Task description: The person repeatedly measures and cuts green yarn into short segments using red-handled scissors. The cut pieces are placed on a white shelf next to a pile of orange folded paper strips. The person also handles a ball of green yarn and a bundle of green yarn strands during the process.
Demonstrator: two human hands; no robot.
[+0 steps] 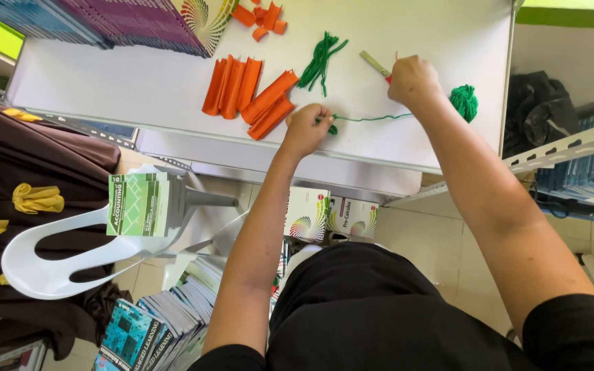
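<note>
Yarn, a green strand (372, 117), runs taut across the white tabletop (139, 82) between the two hands, near its front edge. The left hand (306, 127) has its fingers closed, pinching one end of the strand where a small green knot or loop shows just beside the knuckles. The right hand (412, 79) is closed around scissors (377, 65), whose pale green handle sticks out toward the back edge; the blades are hidden behind the hand. Past the right wrist, toward the right edge, sits the green yarn ball (464, 102) that the strand leads to. This looks like the measuring-and-cutting step: a clean cut would need the strand kept tight and the blades set across it. Behind the left hand lies a bundle of cut green yarn (320, 62), and left of it folded orange paper strips (249, 93), with smaller orange pieces (261, 16) at the back edge.
</note>
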